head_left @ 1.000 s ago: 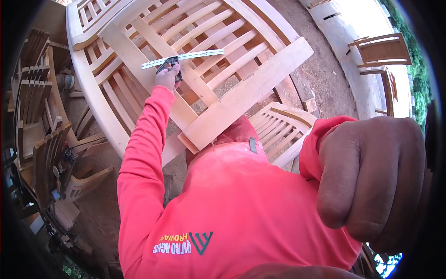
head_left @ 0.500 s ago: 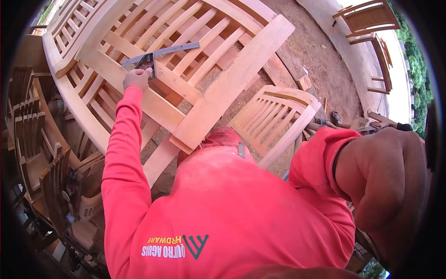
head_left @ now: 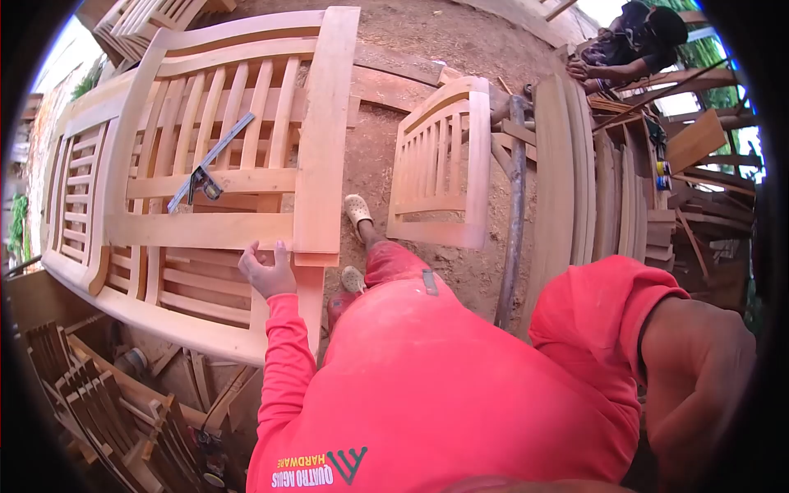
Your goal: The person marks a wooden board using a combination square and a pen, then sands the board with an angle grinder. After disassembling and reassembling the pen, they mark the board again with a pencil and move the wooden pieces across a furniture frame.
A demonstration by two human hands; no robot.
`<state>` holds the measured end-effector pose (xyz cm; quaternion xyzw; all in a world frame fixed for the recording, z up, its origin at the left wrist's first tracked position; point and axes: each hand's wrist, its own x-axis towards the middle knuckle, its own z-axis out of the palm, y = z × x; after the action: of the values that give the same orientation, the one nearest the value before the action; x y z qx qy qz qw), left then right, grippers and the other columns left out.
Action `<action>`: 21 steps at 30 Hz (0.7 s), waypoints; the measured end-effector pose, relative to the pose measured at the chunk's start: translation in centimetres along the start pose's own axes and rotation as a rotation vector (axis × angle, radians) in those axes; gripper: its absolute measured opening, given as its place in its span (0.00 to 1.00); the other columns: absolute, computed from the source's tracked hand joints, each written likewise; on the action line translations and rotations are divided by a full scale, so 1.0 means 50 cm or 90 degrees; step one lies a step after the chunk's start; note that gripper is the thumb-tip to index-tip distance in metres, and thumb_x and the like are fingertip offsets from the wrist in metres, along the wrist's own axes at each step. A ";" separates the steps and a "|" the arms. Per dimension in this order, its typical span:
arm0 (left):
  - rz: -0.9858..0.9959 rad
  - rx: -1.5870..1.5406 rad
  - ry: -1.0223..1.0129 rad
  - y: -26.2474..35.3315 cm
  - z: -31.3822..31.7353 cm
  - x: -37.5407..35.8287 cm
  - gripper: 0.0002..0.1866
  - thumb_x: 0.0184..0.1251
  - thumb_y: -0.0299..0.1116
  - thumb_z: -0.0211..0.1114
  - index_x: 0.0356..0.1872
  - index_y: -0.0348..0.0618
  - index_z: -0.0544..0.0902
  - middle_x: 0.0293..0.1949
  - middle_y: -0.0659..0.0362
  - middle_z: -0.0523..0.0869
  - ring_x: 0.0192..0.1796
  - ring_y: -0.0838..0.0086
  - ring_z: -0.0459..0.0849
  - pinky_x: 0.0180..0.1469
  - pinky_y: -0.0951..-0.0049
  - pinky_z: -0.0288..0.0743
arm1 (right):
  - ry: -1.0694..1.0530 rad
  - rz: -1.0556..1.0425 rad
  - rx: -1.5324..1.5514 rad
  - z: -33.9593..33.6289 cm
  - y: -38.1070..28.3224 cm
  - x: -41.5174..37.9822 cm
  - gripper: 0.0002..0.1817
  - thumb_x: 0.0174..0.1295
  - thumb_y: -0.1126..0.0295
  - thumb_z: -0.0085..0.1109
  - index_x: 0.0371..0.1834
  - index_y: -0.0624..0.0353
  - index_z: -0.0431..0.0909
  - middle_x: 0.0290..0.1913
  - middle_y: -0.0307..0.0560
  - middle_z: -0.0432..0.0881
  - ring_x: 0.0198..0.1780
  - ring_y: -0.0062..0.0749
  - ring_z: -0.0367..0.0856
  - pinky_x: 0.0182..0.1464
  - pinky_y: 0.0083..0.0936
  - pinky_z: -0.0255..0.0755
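Note:
My left hand (head_left: 267, 269) is at the lower rail of a pale wooden slatted frame (head_left: 201, 230), its thumb and fingers apart and nothing held between them. The fingertips are at the rail's near edge; whether they touch it I cannot tell. Above and left of the hand, a combination square (head_left: 205, 177) with a long metal blade lies slanted across the slats. This frame rests on other slatted wooden pieces. My right arm (head_left: 699, 345) is bent at the right side, and its hand is out of view.
A smaller slatted panel (head_left: 440, 164) stands right of the frame, beside a metal pipe (head_left: 514, 214). Long boards (head_left: 563, 172) are stacked further right. A co-worker (head_left: 629, 49) is at the top right. Wooden chair parts (head_left: 107, 411) fill the lower left.
My left hand has let go of the square and moved back to the frame's near edge. The view has turned, bringing the co-worker, stacked boards and my feet into sight.

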<state>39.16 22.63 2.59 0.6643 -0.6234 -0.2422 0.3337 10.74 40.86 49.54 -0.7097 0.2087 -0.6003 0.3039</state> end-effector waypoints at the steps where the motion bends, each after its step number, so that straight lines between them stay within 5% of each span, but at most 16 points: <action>1: -0.036 -0.024 -0.013 0.000 -0.007 -0.031 0.29 0.62 0.41 0.79 0.58 0.36 0.78 0.51 0.51 0.78 0.55 0.67 0.78 0.54 0.66 0.78 | 0.015 -0.007 -0.048 0.017 -0.038 -0.015 0.08 0.63 0.77 0.53 0.29 0.62 0.81 0.24 0.46 0.79 0.23 0.30 0.73 0.28 0.25 0.71; 3: -0.007 -0.057 -0.021 -0.035 0.013 -0.066 0.30 0.65 0.43 0.78 0.59 0.35 0.76 0.48 0.52 0.81 0.49 0.68 0.80 0.50 0.66 0.79 | 0.047 -0.016 -0.114 0.039 -0.097 -0.048 0.08 0.64 0.75 0.53 0.30 0.62 0.81 0.25 0.46 0.79 0.25 0.30 0.74 0.29 0.25 0.71; 6: -0.142 -0.141 -0.187 -0.056 0.017 -0.083 0.24 0.68 0.44 0.75 0.53 0.35 0.80 0.39 0.54 0.85 0.39 0.70 0.82 0.44 0.67 0.80 | 0.068 -0.021 -0.201 0.073 -0.141 -0.080 0.09 0.67 0.72 0.52 0.33 0.62 0.81 0.26 0.46 0.79 0.27 0.30 0.74 0.32 0.26 0.71; 10: 0.001 0.051 -0.285 -0.070 0.015 -0.045 0.20 0.74 0.47 0.69 0.38 0.35 0.83 0.27 0.59 0.84 0.30 0.72 0.83 0.37 0.68 0.79 | 0.094 -0.040 -0.283 0.109 -0.177 -0.117 0.11 0.70 0.68 0.51 0.37 0.63 0.81 0.28 0.45 0.79 0.29 0.31 0.74 0.34 0.27 0.71; 16: -0.279 -0.280 -0.455 -0.058 0.013 -0.037 0.17 0.80 0.43 0.63 0.44 0.35 0.80 0.35 0.56 0.85 0.28 0.74 0.84 0.23 0.74 0.79 | 0.105 -0.084 -0.400 0.163 -0.218 -0.129 0.16 0.74 0.62 0.49 0.43 0.63 0.82 0.32 0.45 0.79 0.33 0.31 0.75 0.38 0.28 0.71; 21: -0.230 -0.333 -0.415 -0.095 0.038 -0.049 0.17 0.80 0.43 0.63 0.46 0.36 0.79 0.38 0.55 0.87 0.29 0.75 0.87 0.21 0.78 0.78 | 0.224 -0.110 -0.634 0.152 -0.215 -0.140 0.20 0.78 0.57 0.48 0.48 0.64 0.82 0.34 0.45 0.79 0.36 0.32 0.75 0.42 0.29 0.72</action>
<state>40.67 24.78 -2.45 0.5448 -0.4876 -0.6426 0.2290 16.11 54.71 51.07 -0.6712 0.4571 -0.5613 -0.1595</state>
